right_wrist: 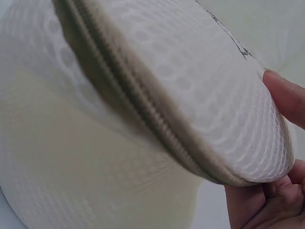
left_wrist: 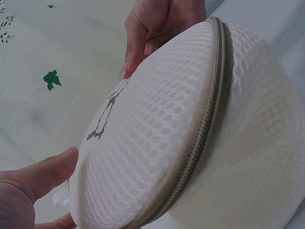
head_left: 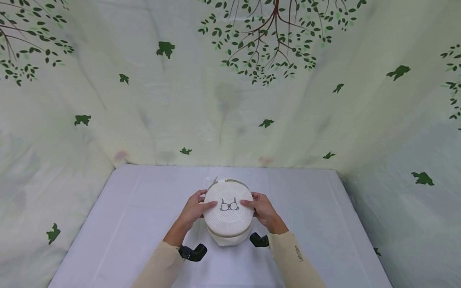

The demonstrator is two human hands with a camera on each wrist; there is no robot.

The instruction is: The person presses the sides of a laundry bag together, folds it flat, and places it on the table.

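Note:
Between both hands is a round white mesh bra laundry bag [head_left: 228,222] with a bra outline stitched on its top. My left hand [head_left: 193,209] grips its left side, thumb lying over the mesh top and fingers round the edge. On the opposite side my right hand [head_left: 265,209] holds it the same way, thumb near the stitched bra. A beige zipper [left_wrist: 202,129] runs round the rim and looks closed along the stretch seen in the left wrist view. Below the zipper, the softer mesh body [right_wrist: 95,157] hangs slightly creased, with a pale yellowish tone showing through.
A white-covered table [head_left: 144,224] lies under the bag. Pale curtains [head_left: 216,100] printed with leaves and branches enclose the back and both sides. Black wrist devices [head_left: 193,253] sit at the cuffs of the beige sleeves [head_left: 297,260].

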